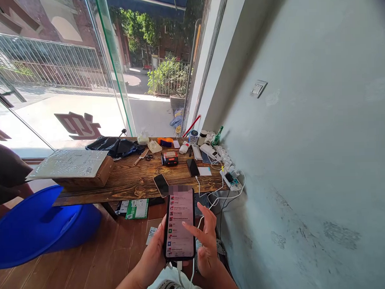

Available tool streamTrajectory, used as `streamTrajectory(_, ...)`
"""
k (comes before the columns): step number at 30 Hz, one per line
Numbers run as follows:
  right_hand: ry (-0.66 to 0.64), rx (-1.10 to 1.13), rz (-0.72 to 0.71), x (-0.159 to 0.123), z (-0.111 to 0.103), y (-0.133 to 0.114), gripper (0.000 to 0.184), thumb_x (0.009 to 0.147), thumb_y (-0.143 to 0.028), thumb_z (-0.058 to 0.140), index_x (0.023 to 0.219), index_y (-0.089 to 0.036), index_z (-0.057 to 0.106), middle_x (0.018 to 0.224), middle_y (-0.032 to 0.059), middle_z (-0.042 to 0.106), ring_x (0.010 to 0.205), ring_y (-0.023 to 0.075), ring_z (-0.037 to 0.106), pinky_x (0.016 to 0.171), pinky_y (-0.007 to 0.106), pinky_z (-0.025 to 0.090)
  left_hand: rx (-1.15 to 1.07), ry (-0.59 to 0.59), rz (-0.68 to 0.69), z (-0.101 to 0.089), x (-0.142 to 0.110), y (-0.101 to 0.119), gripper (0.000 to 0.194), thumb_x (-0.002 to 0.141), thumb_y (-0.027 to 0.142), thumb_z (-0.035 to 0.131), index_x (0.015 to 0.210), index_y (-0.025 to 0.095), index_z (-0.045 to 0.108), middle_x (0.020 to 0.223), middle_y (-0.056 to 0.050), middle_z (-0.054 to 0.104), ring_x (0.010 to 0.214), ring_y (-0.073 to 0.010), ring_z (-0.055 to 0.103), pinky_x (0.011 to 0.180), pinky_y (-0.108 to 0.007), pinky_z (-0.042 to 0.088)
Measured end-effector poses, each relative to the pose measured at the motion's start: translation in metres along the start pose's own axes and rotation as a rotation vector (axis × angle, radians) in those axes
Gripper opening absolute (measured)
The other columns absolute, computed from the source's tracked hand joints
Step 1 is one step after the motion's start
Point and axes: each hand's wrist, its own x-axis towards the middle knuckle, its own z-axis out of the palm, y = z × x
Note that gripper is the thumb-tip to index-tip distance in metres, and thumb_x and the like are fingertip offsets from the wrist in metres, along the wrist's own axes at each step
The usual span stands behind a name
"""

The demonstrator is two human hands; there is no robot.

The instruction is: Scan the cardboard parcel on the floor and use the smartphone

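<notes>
A smartphone [179, 240] with a lit screen showing a list of rows stands upright in front of me. My left hand [154, 254] is closed around its left edge, with some fingers hidden behind it. The index finger of my right hand [207, 241] reaches over the screen's right side, its tip at or just above the glass. The other fingers of that hand are partly bent and apart, with nothing in them. A white charging cable [179, 269] is plugged into the phone's bottom end.
Beyond the phone is a wooden table [130, 180] with two more phones, a knife, scissors, a cardboard box [105, 170] and a power strip [232, 181] with tangled cables. A blue tub [72, 233] stands left; a wall [306, 136] rises right.
</notes>
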Motion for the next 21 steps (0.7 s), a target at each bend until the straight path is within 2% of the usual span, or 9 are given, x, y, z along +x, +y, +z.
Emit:
streamTrajectory(3, -0.017, -0.016, -0.023, -0.002, 0.000, 0.000, 0.056, 0.092, -0.055, 0.016, 0.116, -0.036, 0.062, 0.151, 0.0008, 0.019, 0.132, 0.0349, 0.026, 0.102, 0.062, 0.027, -0.003, -0.010, 0.003, 0.000, 0.000, -0.001, 0.096, 0.067, 0.072, 0.056, 0.146, 0.037, 0.014, 0.145, -0.007, 0.037, 0.114, -0.0355, 0.047, 0.066, -0.036, 0.051)
streamTrajectory(6, 0.001, 0.035, 0.019, -0.005, 0.003, 0.000, 0.055, 0.091, -0.057, 0.019, 0.132, -0.034, 0.047, 0.151, 0.0038, 0.021, 0.135, 0.0362, 0.026, 0.104, 0.062, 0.026, -0.020, -0.015, 0.001, -0.001, 0.000, -0.001, 0.092, 0.069, 0.071, 0.055, 0.146, 0.037, 0.018, 0.144, -0.007, 0.040, 0.117, -0.0349, 0.045, 0.068, -0.036, 0.051)
streamTrajectory(8, 0.006, 0.174, 0.134, -0.007, 0.005, 0.002, 0.061, 0.089, -0.059, 0.024, 0.143, -0.030, 0.027, 0.151, 0.0080, 0.025, 0.136, 0.0351, 0.029, 0.106, 0.060, 0.031, -0.028, -0.014, 0.006, -0.001, 0.001, -0.001, 0.090, 0.069, 0.070, 0.056, 0.145, 0.038, 0.021, 0.143, -0.005, 0.041, 0.120, -0.0338, 0.043, 0.073, -0.037, 0.051)
streamTrajectory(10, -0.057, 0.410, 0.282, -0.008, 0.006, 0.004, 0.063, 0.090, -0.056, 0.030, 0.146, -0.028, 0.018, 0.149, 0.0106, 0.033, 0.134, 0.0312, 0.037, 0.104, 0.055, 0.038, -0.029, 0.000, 0.013, -0.002, 0.001, -0.001, 0.095, 0.066, 0.070, 0.059, 0.146, 0.037, 0.019, 0.144, -0.004, 0.041, 0.122, -0.0334, 0.041, 0.077, -0.037, 0.050)
streamTrajectory(12, -0.160, 0.640, 0.372, -0.010, 0.004, 0.006, 0.059, 0.090, -0.050, 0.038, 0.144, -0.031, 0.023, 0.145, 0.0097, 0.042, 0.129, 0.0273, 0.045, 0.102, 0.050, 0.043, -0.031, 0.022, 0.015, -0.001, 0.001, -0.001, 0.103, 0.064, 0.071, 0.061, 0.147, 0.035, 0.013, 0.143, -0.004, 0.041, 0.123, -0.0331, 0.040, 0.079, -0.037, 0.050)
streamTrajectory(14, -0.248, 0.762, 0.398, -0.011, 0.001, 0.009, 0.058, 0.088, -0.048, 0.047, 0.141, -0.034, 0.030, 0.142, 0.0078, 0.047, 0.127, 0.0258, 0.048, 0.102, 0.048, 0.044, -0.036, 0.032, 0.019, -0.001, 0.001, -0.001, 0.107, 0.064, 0.070, 0.062, 0.148, 0.033, 0.008, 0.144, -0.004, 0.041, 0.124, -0.0329, 0.039, 0.080, -0.037, 0.051)
streamTrajectory(18, -0.279, 0.795, 0.396, -0.013, -0.005, 0.012, 0.066, 0.082, -0.048, 0.057, 0.141, -0.033, 0.032, 0.143, 0.0074, 0.045, 0.130, 0.0263, 0.045, 0.106, 0.047, 0.039, -0.027, 0.020, 0.024, 0.000, 0.001, 0.000, 0.102, 0.066, 0.070, 0.059, 0.147, 0.034, 0.007, 0.146, -0.005, 0.038, 0.123, -0.0349, 0.042, 0.078, -0.039, 0.052)
streamTrajectory(21, -0.298, 0.823, 0.438, -0.012, -0.006, 0.010, 0.074, 0.079, -0.047, 0.061, 0.143, -0.028, 0.029, 0.145, 0.0091, 0.042, 0.133, 0.0266, 0.041, 0.109, 0.045, 0.035, -0.040, 0.035, 0.044, 0.000, 0.002, 0.000, 0.104, 0.065, 0.071, 0.060, 0.147, 0.031, 0.009, 0.143, -0.007, 0.043, 0.122, -0.0337, 0.043, 0.080, -0.036, 0.051)
